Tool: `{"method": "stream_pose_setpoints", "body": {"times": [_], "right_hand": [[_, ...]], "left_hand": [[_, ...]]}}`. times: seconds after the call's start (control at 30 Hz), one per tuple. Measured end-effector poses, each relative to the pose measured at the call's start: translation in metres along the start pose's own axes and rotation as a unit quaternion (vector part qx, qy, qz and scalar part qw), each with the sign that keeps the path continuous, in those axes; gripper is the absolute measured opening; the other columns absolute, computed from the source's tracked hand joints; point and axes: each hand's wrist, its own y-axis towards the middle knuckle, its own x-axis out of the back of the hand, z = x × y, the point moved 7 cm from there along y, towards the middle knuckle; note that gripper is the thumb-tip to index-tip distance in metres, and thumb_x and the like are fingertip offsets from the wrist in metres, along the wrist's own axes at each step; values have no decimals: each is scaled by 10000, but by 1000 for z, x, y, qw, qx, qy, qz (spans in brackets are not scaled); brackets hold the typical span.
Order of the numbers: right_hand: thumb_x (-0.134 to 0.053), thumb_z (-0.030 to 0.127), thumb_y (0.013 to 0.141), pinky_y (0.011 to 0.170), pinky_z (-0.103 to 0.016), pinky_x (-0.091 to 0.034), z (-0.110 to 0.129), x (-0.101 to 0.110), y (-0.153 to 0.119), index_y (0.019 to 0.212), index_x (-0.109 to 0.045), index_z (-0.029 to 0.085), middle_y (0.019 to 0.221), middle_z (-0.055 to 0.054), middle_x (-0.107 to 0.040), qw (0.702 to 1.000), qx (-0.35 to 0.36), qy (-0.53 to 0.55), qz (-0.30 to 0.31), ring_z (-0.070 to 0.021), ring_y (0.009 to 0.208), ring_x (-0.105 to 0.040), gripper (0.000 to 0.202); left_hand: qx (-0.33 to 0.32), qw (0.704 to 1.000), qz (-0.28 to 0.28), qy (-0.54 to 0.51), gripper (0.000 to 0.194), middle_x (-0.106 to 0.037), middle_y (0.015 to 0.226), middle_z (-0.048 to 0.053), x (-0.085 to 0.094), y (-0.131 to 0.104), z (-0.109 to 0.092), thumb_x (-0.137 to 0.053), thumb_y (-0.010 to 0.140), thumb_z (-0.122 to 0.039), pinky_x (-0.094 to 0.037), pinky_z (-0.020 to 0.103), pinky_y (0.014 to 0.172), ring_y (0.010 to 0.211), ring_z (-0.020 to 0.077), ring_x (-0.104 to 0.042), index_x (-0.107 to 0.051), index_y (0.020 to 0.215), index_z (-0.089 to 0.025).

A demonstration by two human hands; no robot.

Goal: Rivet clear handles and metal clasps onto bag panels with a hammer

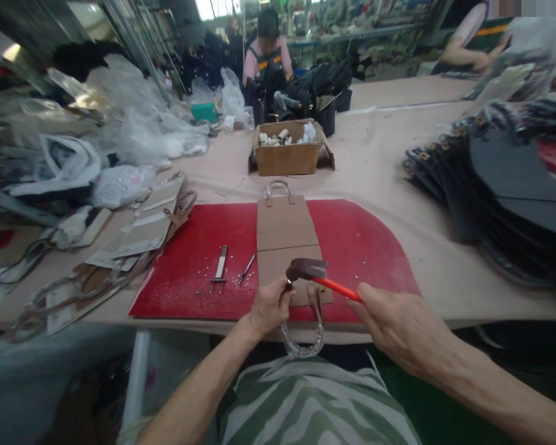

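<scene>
My right hand [389,315] is wrapped round the red handle of a hammer [336,287]. The hammer's dark head is over the near end of a tan bag panel [287,238], right above my left hand [271,307]. That hand is closed in a pinch on a small metal tool, mostly hidden by the fingers and hammer head. The panel lies on a red board [366,247], with a plastic-wrapped handle at its far end and another [303,351] hanging over the near edge. Left of the panel lie a thin metal punch [247,270] and a pronged tool [220,266].
Tan bag pieces [143,228] and clear plastic bags [139,123] lie at the left. An open cardboard box [287,159] stands beyond the board. Dark bag pieces [505,191] are stacked at the right. Two people sit at the far side.
</scene>
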Motion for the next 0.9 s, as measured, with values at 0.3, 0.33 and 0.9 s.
{"method": "stream_pose_setpoints", "body": {"times": [0.3,0.33,0.9], "right_hand": [[-476,417,881,555,-267,-298,-58,-78,50,724,-497,210,654,-24,-591,979,-175,91,49,-159,598,-537,260],[-511,426,857,563,-268,-306,-63,-90,53,752,-531,199,687,-39,-616,977,-191,79,58,-168,626,-558,250],[-549,503,830,553,-307,-313,-82,-121,59,859,-604,201,719,-73,-666,962,-255,4,93,-239,671,-620,308]], "left_hand": [[34,995,26,-92,226,-696,939,59,3,-1,7,-542,883,-164,-558,284,777,854,166,-679,-580,1104,-197],[30,995,22,-93,193,-701,941,62,3,-3,6,-545,886,-167,-561,284,780,859,167,-682,-599,1068,-197],[-5,997,-16,-75,176,-747,1004,70,12,-10,-3,-601,860,-131,-589,309,876,965,179,-710,-648,1021,-181]]}}
